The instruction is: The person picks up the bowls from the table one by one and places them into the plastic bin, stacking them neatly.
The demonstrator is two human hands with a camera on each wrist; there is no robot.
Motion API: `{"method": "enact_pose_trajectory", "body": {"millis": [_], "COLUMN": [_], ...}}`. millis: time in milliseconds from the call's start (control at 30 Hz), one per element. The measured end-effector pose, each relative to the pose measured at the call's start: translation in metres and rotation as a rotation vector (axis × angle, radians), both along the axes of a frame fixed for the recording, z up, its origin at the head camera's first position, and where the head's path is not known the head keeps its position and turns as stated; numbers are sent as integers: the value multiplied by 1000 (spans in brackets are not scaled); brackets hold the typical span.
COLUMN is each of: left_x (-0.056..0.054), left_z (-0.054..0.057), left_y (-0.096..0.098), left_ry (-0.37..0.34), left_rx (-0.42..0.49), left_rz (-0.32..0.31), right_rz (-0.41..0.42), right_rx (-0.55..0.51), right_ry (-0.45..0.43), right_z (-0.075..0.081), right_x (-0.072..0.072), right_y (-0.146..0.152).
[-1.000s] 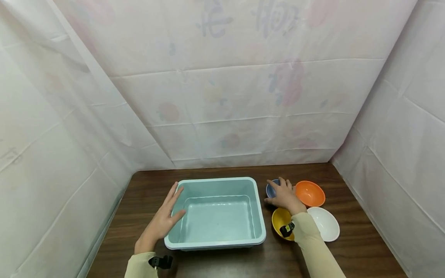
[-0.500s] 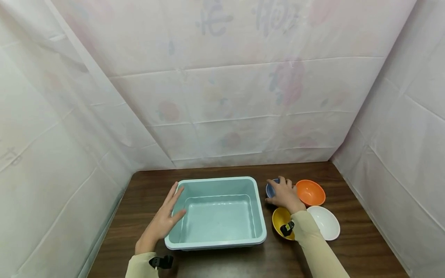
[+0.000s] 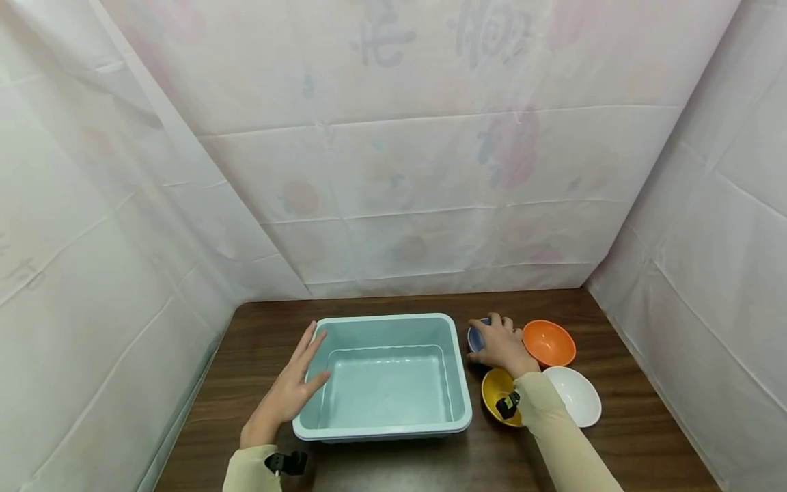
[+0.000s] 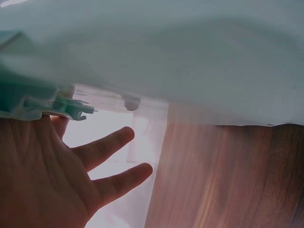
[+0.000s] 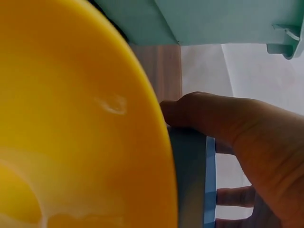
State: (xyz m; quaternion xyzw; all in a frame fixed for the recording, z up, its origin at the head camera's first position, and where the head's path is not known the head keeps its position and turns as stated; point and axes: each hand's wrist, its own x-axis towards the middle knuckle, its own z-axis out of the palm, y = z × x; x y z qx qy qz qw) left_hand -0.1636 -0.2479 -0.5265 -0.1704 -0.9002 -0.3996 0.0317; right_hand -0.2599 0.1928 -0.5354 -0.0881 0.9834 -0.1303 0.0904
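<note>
The person's right hand (image 3: 503, 347) grips the blue bowl (image 3: 475, 339), the thumb set against the wall nearer the person and the fingers curled over the far side. The blue bowl sits just right of the tub (image 3: 384, 433), left of the orange bowl (image 3: 549, 342) and beyond the yellow bowl (image 3: 494, 386). Its mouth faces up; the hand covers much of its rim, so any long axis cannot be told, nor whether its base touches the surface (image 3: 224, 383).

The left hand (image 3: 287, 391) is spread wide at the tub's left side — fingers pointing away from the person, thumb reaching in over the rim — and it holds nothing. The tub (pale blue-green and rectangular) lies with its mouth up and its long axis running left to right across the surface.

The yellow bowl, partly hidden under the right wrist, has its mouth up and looms large in the right wrist view, its rim crossing in front of the blue bowl. The white bowl (image 3: 578, 396) lies nearer the person than the orange bowl, both with mouths upward. Pale cloth (image 3: 393, 171) hangs behind the surface and along both sides.
</note>
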Motion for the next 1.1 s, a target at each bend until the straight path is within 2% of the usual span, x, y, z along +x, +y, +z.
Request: {"method": "enact_pose_trajectory", "body": {"millis": [200,400,700,900,1100], "left_x": [-3,-5,-7,-5,-4], "left_z": [-1,-1,-1,-1,0], "left_y": [2,2,2,1,1], "left_ry": [17,6,-18,-10,-10], "left_rx": [-8,-7,5,18,12], "left_rz": [2,4,0,-1,2], "right_rz": [27,46,42,84,101], "right_rx": [6,2,3,12,36], "right_ry": [45,70,112,160,160], "right_z": [6,19,46,63,86], "right_x": [-1,-4,-9,-12,-10], "right_y": [2,3,9,10,8]}}
